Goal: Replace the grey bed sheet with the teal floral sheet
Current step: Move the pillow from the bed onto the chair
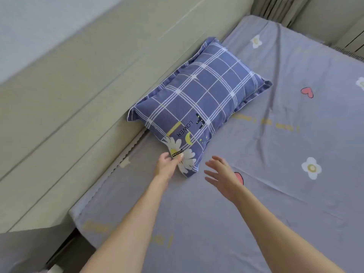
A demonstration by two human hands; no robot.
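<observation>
The grey bed sheet (275,146), printed with flowers, hearts and yellow lettering, covers the mattress and fills the right and lower part of the view. A blue plaid pillow (199,99) with a daisy print lies on it against the headboard. My left hand (167,164) pinches the pillow's near corner between thumb and fingers. My right hand (220,174) hovers just right of that corner above the sheet, fingers spread and holding nothing. No teal floral sheet is in view.
A beige padded headboard (78,115) runs along the left of the bed. Curtains (279,8) hang at the far end. A dark gap of floor (65,251) shows beside the mattress's near left corner.
</observation>
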